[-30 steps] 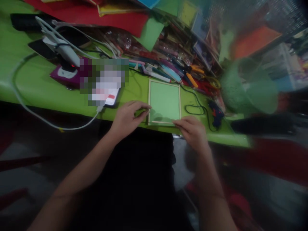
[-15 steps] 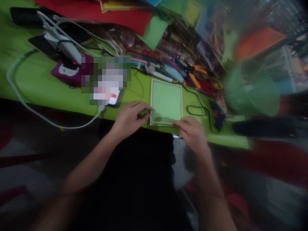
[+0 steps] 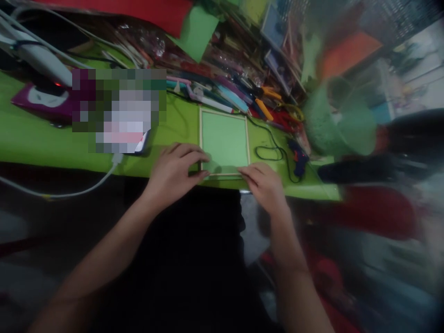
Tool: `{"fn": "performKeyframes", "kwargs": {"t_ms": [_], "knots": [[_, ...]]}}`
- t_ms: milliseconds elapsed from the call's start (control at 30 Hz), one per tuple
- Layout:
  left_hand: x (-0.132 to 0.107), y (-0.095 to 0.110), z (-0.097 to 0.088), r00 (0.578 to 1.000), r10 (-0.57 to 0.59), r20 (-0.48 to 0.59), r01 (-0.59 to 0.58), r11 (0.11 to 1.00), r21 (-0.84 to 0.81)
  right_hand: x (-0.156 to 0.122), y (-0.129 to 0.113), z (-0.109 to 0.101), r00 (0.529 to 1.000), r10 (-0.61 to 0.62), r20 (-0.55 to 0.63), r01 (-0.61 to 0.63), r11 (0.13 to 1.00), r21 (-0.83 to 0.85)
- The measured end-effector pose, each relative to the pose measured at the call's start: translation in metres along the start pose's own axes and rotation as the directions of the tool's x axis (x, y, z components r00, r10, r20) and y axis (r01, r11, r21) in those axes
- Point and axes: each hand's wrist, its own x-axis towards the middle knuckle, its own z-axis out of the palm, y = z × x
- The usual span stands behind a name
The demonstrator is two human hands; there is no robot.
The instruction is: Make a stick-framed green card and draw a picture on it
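A light green sheet [image 3: 225,141], edged with thin pale wooden sticks, lies flat by the table's near edge. At its lower left corner, my left hand [image 3: 178,169] has thumb and fingertips closed around the end of the bottom stick [image 3: 224,175]. My right hand [image 3: 262,182] pinches the same stick near the lower right corner. Right of the sheet is a dark blue glue gun [image 3: 298,157], its black cord [image 3: 268,148] looping beside the frame.
A phone, mostly blurred out, lies left with a white cable [image 3: 100,178] plugged in. Behind it is a purple power strip [image 3: 43,101]. Pens, pliers with orange handles [image 3: 265,110] and scissors [image 3: 293,112] crowd the back. A green translucent container [image 3: 342,120] stands right.
The view has turned to the right, so things sit further left. My left fingertips have moved inward over the frame's lower left corner. My right hand keeps its pinch near the lower right.
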Motion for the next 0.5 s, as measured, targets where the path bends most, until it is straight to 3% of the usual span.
{"fn": "performKeyframes", "kwargs": {"t_ms": [300,500], "knots": [[0.000,-0.002,0.001,1.000,0.015,-0.013,-0.015,1.000,-0.010,-0.022,0.015,-0.009,0.984,0.150,-0.094,-0.147,0.988,0.038],[0.000,-0.002,0.001,1.000,0.015,-0.013,-0.014,1.000,0.012,-0.031,0.017,-0.004,0.975,0.183,-0.129,-0.176,0.982,0.067]]}}
